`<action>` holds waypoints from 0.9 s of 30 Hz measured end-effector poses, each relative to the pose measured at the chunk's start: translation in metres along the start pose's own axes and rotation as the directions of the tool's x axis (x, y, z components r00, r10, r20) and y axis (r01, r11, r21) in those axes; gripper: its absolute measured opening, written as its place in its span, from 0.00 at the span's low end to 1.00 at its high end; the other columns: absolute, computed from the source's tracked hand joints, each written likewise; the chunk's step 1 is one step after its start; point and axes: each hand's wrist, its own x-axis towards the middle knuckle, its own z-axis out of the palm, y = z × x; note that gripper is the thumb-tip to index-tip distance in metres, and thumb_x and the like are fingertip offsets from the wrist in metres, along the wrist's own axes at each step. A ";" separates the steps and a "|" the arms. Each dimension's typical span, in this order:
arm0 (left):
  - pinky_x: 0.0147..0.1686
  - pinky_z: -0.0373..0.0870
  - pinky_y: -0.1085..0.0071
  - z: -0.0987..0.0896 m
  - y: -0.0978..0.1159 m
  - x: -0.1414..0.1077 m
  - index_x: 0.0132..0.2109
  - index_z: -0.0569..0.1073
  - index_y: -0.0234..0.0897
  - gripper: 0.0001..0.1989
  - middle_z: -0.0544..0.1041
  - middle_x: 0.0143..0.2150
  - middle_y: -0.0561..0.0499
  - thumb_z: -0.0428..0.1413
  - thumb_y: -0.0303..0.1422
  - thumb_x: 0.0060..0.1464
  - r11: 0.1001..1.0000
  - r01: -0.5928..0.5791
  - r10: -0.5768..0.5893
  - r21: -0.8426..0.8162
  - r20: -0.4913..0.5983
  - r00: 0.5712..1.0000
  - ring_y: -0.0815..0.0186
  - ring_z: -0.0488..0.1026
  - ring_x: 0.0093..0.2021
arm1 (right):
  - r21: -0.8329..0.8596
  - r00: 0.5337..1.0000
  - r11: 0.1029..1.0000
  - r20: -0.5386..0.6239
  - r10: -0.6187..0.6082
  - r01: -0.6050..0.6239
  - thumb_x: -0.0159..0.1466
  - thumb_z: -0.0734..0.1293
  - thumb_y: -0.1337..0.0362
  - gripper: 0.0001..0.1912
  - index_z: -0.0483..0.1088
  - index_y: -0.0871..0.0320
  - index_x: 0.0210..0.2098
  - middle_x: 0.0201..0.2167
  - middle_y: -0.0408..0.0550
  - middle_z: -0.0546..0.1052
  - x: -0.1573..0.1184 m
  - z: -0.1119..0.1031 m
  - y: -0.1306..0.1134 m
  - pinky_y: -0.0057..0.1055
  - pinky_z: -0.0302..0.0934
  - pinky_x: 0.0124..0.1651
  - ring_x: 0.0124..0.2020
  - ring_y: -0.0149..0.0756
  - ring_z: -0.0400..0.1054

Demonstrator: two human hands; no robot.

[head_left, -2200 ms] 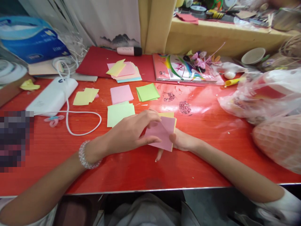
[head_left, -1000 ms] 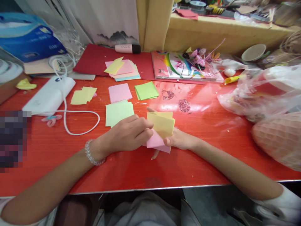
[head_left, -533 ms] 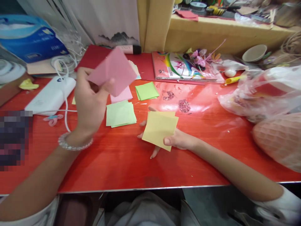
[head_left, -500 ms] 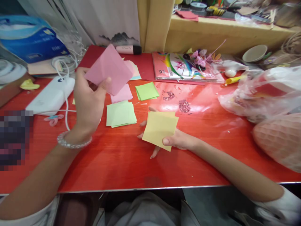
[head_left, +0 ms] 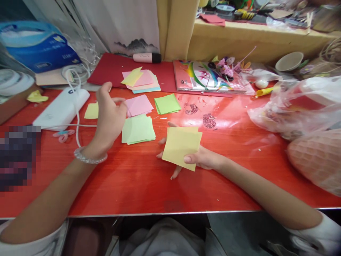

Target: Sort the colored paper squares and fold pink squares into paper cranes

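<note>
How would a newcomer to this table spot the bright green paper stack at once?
Find the red table, then the colourful flower-printed packet at its back. Nearer the person and to that packet's left lies the bright green stack, just right of the pink stack. Its vivid green sets it apart from the much paler mint stack.
</note>
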 end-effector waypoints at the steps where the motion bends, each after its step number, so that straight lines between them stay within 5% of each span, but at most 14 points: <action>1: 0.37 0.72 0.68 -0.002 0.014 -0.001 0.57 0.52 0.45 0.22 0.57 0.59 0.49 0.52 0.33 0.60 0.999 0.050 -0.050 0.003 -0.020 0.999 0.67 0.69 0.46 | 0.002 1.000 1.000 0.005 -0.005 0.005 0.55 0.72 0.64 0.48 0.39 0.36 0.64 0.59 0.52 0.55 0.000 0.000 0.000 0.43 0.73 0.35 0.58 0.53 0.60; 4: 0.50 0.69 0.62 -0.006 0.068 -0.006 0.54 0.60 0.39 0.15 0.64 0.56 0.47 0.50 0.34 0.61 0.994 -0.109 0.111 -0.019 0.172 0.979 0.62 0.65 0.55 | -0.029 1.000 1.000 -0.005 -0.011 0.011 0.54 0.72 0.63 0.46 0.42 0.37 0.63 0.60 0.51 0.54 0.000 0.001 -0.001 0.46 0.72 0.38 0.57 0.51 0.61; 7: 0.60 0.59 0.56 -0.006 0.109 -0.018 0.63 0.52 0.39 0.31 0.58 0.64 0.41 0.53 0.42 0.57 0.948 -0.298 0.317 -0.114 0.446 0.837 0.55 0.55 0.64 | -0.132 1.000 0.991 -0.009 0.026 -0.027 0.55 0.72 0.62 0.39 0.52 0.45 0.61 0.57 0.50 0.60 -0.001 -0.002 -0.002 0.48 0.68 0.47 0.54 0.44 0.64; 10: 0.63 0.51 0.51 -0.002 0.119 -0.030 0.66 0.42 0.35 0.47 0.53 0.66 0.36 0.55 0.51 0.50 0.911 -0.382 0.398 -0.157 0.577 0.714 0.51 0.51 0.66 | -0.279 0.999 0.959 -0.004 0.041 -0.041 0.55 0.71 0.61 0.28 0.62 0.56 0.53 0.43 0.47 0.71 -0.002 -0.007 -0.003 0.40 0.64 0.51 0.47 0.37 0.68; 14: 0.63 0.44 0.47 0.005 0.111 -0.040 0.66 0.44 0.30 0.46 0.58 0.63 0.34 0.55 0.50 0.51 0.869 -0.490 0.423 -0.066 0.614 0.667 0.48 0.53 0.64 | -0.359 0.998 0.931 -0.027 0.065 -0.070 0.54 0.72 0.62 0.17 0.67 0.58 0.41 0.29 0.41 0.71 -0.002 -0.010 -0.004 0.30 0.66 0.41 0.37 0.32 0.68; 18: 0.57 0.56 0.50 0.009 0.109 -0.043 0.65 0.47 0.28 0.43 0.63 0.57 0.33 0.56 0.46 0.50 0.871 -0.491 0.413 -0.017 0.565 0.714 0.49 0.60 0.57 | -0.320 0.992 0.940 -0.078 0.100 -0.120 0.54 0.72 0.64 0.20 0.66 0.59 0.44 0.36 0.43 0.72 -0.001 -0.007 -0.004 0.27 0.65 0.38 0.37 0.31 0.68; 22: 0.52 0.61 0.52 0.011 0.110 -0.045 0.65 0.47 0.32 0.43 0.62 0.55 0.34 0.57 0.47 0.50 0.899 -0.435 0.352 0.050 0.507 0.787 0.48 0.61 0.55 | -0.315 0.946 0.948 -0.319 -0.059 -0.047 0.55 0.72 0.62 0.24 0.64 0.57 0.49 0.44 0.46 0.73 0.002 -0.007 0.001 0.33 0.65 0.47 0.45 0.36 0.68; 25: 0.48 0.66 0.57 0.011 0.111 -0.042 0.65 0.45 0.38 0.47 0.59 0.59 0.36 0.58 0.51 0.47 0.975 -0.219 0.208 -0.026 0.448 0.870 0.53 0.62 0.54 | -0.350 0.873 0.936 -0.440 -0.208 0.047 0.58 0.69 0.60 0.19 0.64 0.56 0.48 0.46 0.48 0.72 0.005 -0.008 0.003 0.36 0.63 0.52 0.47 0.38 0.68; 27: 0.39 0.70 0.66 0.008 0.112 -0.038 0.63 0.49 0.41 0.38 0.62 0.57 0.40 0.56 0.48 0.51 0.997 0.006 0.024 -0.075 0.386 0.922 0.62 0.68 0.44 | -0.408 0.846 0.904 -0.431 -0.313 0.127 0.59 0.68 0.61 0.18 0.64 0.55 0.48 0.48 0.47 0.71 0.006 -0.009 0.002 0.36 0.62 0.53 0.49 0.37 0.66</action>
